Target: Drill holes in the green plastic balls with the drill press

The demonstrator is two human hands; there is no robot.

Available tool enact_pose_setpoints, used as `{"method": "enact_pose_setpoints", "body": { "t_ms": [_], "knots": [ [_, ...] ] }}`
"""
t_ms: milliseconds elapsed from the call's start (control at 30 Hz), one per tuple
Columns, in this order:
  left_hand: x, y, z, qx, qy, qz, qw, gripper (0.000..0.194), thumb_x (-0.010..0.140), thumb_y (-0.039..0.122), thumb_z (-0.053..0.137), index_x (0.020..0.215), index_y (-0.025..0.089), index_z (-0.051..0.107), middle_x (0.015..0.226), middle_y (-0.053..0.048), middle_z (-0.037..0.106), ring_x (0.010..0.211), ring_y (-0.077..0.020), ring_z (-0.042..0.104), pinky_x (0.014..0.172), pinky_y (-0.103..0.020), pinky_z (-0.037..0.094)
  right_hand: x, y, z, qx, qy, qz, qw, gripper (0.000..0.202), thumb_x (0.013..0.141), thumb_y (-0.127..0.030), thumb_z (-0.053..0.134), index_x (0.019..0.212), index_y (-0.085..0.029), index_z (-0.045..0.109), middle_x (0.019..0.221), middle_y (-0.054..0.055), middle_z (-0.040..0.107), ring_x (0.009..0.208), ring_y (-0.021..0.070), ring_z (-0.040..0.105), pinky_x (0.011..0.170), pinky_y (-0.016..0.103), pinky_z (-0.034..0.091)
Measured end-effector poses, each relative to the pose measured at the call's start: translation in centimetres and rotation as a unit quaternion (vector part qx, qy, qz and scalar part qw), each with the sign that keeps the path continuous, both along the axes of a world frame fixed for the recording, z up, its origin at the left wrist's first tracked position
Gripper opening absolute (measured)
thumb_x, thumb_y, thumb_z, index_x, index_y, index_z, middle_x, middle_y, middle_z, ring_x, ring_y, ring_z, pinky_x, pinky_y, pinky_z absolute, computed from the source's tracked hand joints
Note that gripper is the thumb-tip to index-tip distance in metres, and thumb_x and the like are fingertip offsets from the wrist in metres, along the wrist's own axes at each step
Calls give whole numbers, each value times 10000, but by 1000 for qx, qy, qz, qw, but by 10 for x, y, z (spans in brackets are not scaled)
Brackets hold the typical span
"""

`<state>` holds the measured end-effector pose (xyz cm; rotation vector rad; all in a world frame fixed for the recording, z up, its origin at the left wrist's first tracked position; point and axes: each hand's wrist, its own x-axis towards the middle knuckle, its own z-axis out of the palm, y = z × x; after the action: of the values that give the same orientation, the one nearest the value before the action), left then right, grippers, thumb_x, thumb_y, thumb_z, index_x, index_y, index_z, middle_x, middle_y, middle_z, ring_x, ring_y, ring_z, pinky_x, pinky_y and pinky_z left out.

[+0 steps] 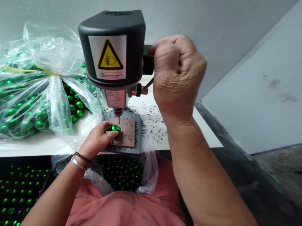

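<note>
A black-topped bench drill press (114,52) with a yellow warning triangle stands on the table. Under its thin drill bit (119,120), my left hand (100,135) pinches a shiny green ball (114,127) over a brown board (128,134) on the grey base. The bit looks close to the ball; whether they touch I cannot tell. To the right of the drill head, my right hand (179,71) is closed in a fist around the feed lever (149,84). Only a short piece of the lever shows; the fist hides its end.
A tied clear plastic bag (29,101) full of green balls lies left of the drill. Dark shavings (152,122) litter the white table (205,131) at right. In front, below the table edge, sit a plastic-lined container of green balls (121,171) and more green balls (16,191).
</note>
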<state>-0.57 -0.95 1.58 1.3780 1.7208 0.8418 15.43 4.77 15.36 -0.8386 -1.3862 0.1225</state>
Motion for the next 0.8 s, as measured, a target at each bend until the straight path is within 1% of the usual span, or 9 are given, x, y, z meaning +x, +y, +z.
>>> {"method": "enact_pose_setpoints", "body": {
  "t_ms": [67, 167, 233, 333, 467, 567, 633, 700, 800],
  "knots": [
    [2, 5, 1, 1, 66, -11, 998, 332, 714, 312, 558, 999, 143, 576, 869, -69, 671, 621, -140, 586, 599, -277, 454, 1, -1, 2, -22, -13, -9, 1000, 199, 815, -199, 472, 627, -189, 534, 562, -36, 502, 527, 61, 413, 549, 204, 361],
    [5, 8, 4, 6, 155, -18, 988, 353, 728, 298, 538, 1046, 156, 596, 919, -73, 679, 751, -176, 612, 710, -304, 456, 1, 1, 5, -34, -23, -1, 999, 212, 830, -209, 450, 639, -171, 535, 573, -35, 492, 551, 55, 418, 563, 195, 363],
    [6, 9, 7, 3, 192, -26, 981, 368, 738, 304, 526, 1069, 164, 603, 944, -72, 682, 812, -195, 616, 749, -312, 451, 2, 2, 7, -42, -23, 5, 999, 228, 835, -220, 436, 647, -150, 543, 582, -39, 485, 577, 46, 428, 576, 182, 359],
    [8, 10, 11, 9, 229, -45, 972, 370, 750, 306, 514, 1086, 181, 608, 956, -58, 684, 860, -206, 616, 764, -304, 448, 2, 6, 9, -57, -15, 11, 998, 254, 831, -246, 434, 648, -124, 560, 600, -45, 486, 607, 31, 440, 596, 167, 354],
    [9, 14, 14, 26, 270, -88, 959, 323, 763, 302, 494, 1038, 195, 626, 937, -46, 688, 857, -211, 619, 749, -289, 441, 4, 10, 9, -35, 2, 39, 999, 282, 815, -258, 421, 647, -103, 586, 599, -47, 497, 603, 25, 443, 596, 166, 350],
    [8, 16, 17, 30, 288, -113, 950, 291, 770, 307, 479, 994, 203, 634, 945, -42, 688, 874, -214, 616, 744, -284, 432, 5, 11, 8, -34, 0, 47, 998, 276, 811, -267, 417, 630, -120, 565, 596, -51, 486, 599, 32, 445, 595, 173, 353],
    [8, 17, 18, 25, 286, -124, 950, 303, 782, 321, 463, 1009, 208, 628, 944, -39, 689, 873, -208, 616, 740, -279, 430, 5, 11, 8, -38, -1, 56, 998, 271, 817, -275, 409, 627, -142, 551, 593, -52, 476, 604, 44, 454, 606, 186, 358],
    [8, 18, 18, 24, 272, -132, 953, 317, 782, 321, 466, 1034, 206, 621, 1006, -39, 678, 912, -201, 609, 766, -271, 426, 4, 11, 8, -40, 2, 63, 997, 263, 819, -277, 410, 624, -160, 542, 590, -49, 474, 602, 54, 457, 606, 197, 359],
    [7, 19, 16, 19, 249, -116, 961, 363, 774, 306, 487, 1098, 187, 600, 1117, -52, 641, 987, -194, 585, 826, -265, 413, 4, 10, 8, -43, 10, 66, 997, 262, 820, -290, 415, 618, -167, 528, 592, -46, 480, 588, 57, 443, 598, 201, 355]
  ]
}}
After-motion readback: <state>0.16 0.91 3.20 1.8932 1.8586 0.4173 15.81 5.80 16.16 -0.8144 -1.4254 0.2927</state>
